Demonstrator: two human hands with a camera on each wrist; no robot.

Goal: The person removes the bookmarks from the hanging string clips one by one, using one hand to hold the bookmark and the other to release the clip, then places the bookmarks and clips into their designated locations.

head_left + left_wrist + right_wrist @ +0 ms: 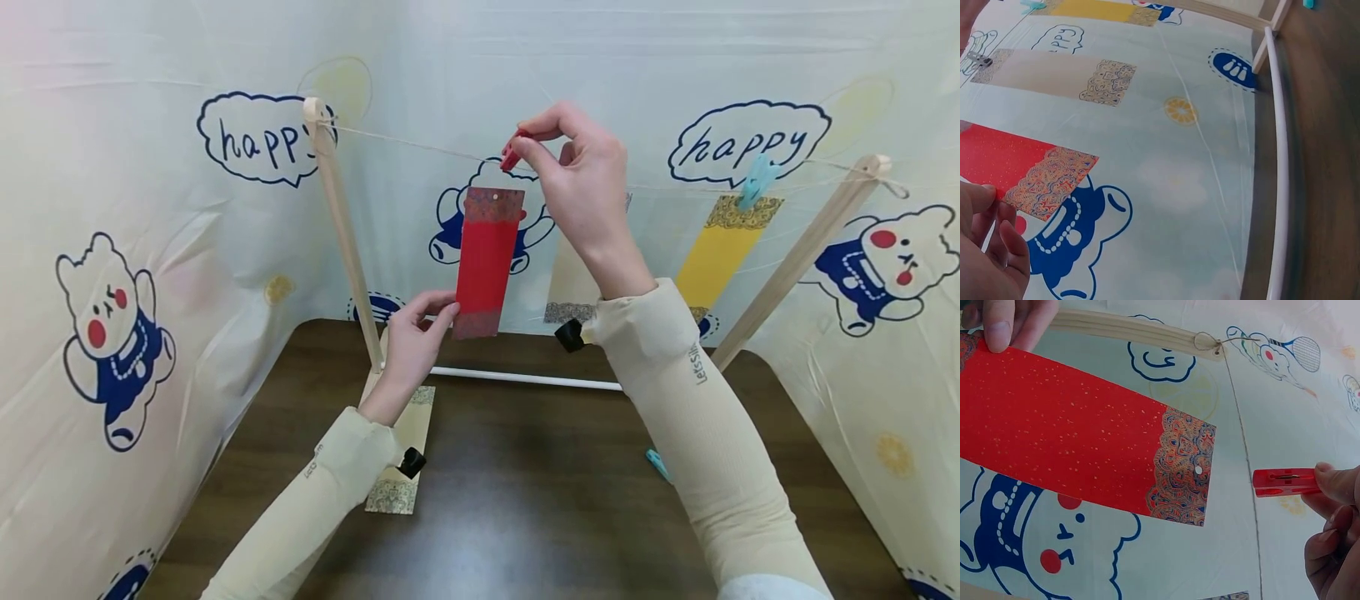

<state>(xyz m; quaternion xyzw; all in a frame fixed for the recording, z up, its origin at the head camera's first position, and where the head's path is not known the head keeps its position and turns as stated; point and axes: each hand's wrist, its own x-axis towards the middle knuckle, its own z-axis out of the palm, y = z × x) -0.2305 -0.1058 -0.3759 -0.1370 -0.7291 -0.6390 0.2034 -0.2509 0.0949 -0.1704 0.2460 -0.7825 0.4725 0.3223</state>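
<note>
At the lower corner of the red paper strip (486, 262), the left hand (415, 342) pinched it steady below the string (420, 146). Up right of that grip, the right hand (581, 179) pinched the red clothespin (1285, 482) beside the line. Thin and floppy, the strip seemed best held by its edges.

Cartoon-curtained craft booth (150, 250), wooden table (525, 500)

Paper strip (486, 262) below the string (420, 146), peg (513, 152) above it (at the string), two more strips (723, 250) hanging to its right, another strip (397, 467) on the table (525, 500) below left.
</note>
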